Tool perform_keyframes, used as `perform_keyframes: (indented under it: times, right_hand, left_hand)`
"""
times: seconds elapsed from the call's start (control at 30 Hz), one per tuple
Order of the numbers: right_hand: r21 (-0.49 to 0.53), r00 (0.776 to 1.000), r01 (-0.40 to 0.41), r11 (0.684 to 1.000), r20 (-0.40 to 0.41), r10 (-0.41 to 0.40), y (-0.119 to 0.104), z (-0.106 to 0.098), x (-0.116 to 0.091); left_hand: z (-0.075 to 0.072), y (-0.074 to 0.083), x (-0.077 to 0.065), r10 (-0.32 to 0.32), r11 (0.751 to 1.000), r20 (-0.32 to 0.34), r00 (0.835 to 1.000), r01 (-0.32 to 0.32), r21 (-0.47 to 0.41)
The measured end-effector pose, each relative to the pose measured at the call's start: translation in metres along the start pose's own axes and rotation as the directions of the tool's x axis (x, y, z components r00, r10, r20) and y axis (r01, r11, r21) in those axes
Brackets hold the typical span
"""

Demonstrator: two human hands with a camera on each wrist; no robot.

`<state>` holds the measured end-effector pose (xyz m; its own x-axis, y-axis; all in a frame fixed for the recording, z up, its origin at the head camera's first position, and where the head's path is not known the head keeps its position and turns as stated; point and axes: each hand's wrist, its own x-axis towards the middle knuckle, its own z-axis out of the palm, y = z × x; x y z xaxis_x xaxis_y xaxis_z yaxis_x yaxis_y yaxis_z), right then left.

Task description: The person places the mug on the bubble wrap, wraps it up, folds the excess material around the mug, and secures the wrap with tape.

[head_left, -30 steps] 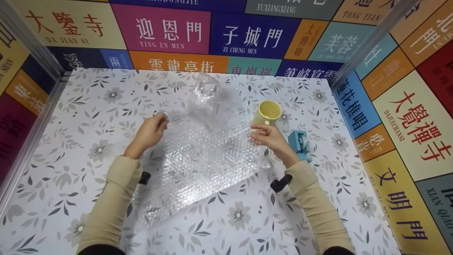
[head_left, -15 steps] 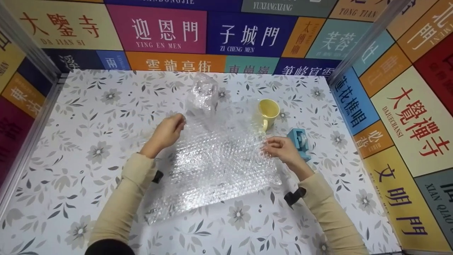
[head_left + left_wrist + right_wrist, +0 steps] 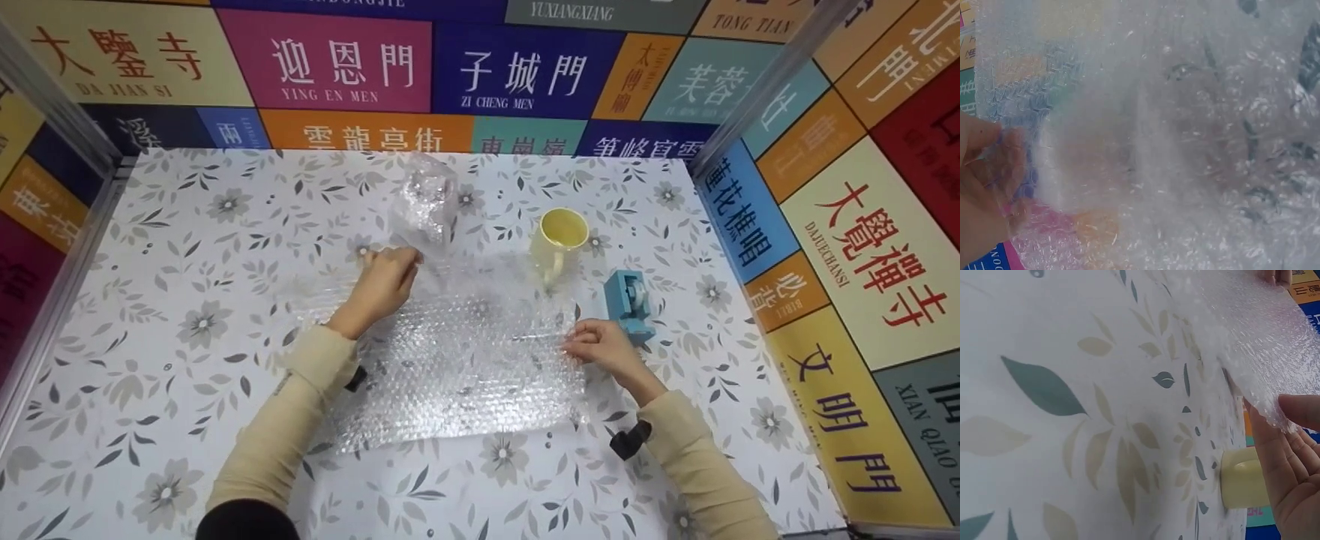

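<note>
A clear sheet of bubble wrap (image 3: 465, 382) stretches between both hands, low over the table in the head view. My left hand (image 3: 381, 285) grips its far edge on the left; in the left wrist view the fingers (image 3: 1013, 163) show partly through the plastic. At the right edge, my right hand (image 3: 606, 349) pinches a corner, thumb against fingers in the right wrist view. A yellow mug (image 3: 553, 255) stands upright just beyond the sheet's far right, its handle facing the person and overlapped by the wrap.
A crumpled bundle in bubble wrap (image 3: 429, 199) stands at the back, beyond my left hand. Right of the mug sits a blue tape dispenser (image 3: 628, 304), close to my right hand. Printed wall panels (image 3: 330, 64) enclose the flower-patterned table (image 3: 202, 420).
My left hand has moved right and my right hand has come right and nearer the person, both drawing the wrap along. Its far edge has come away from the bundle and the sheet lies straighter.
</note>
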<state>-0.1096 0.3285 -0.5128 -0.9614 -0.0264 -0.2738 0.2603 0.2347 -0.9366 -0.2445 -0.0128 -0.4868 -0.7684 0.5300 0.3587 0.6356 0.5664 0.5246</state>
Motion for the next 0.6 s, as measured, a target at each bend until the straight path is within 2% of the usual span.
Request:
perform_keyframes:
  times: [0.1, 0.27, 0.43, 0.6]
  right_hand:
    - [-0.009, 1.0, -0.025, 1.0, -0.007, 0.025, 0.006, 0.001, 0.001]
    - [-0.029, 0.999, -0.037, 0.999, -0.029, 0.036, 0.011, 0.002, 0.003]
    - [-0.053, 0.999, -0.046, 0.998, -0.031, 0.044, 0.013, 0.003, 0.002]
    - [-0.078, 0.998, -0.064, 0.995, -0.026, 0.062, 0.016, 0.003, 0.002]
  left_hand:
    - [-0.001, -0.004, -0.004, 0.002, 1.0, -0.023, 1.0, -0.001, 0.03]
    - [-0.013, -0.015, -0.018, -0.051, 0.998, -0.055, 0.997, 0.054, 0.045]
    - [-0.031, -0.024, -0.04, -0.109, 0.994, -0.069, 0.992, 0.11, 0.014]
    - [-0.046, -0.032, -0.065, -0.158, 0.986, -0.051, 0.986, 0.16, 0.05]
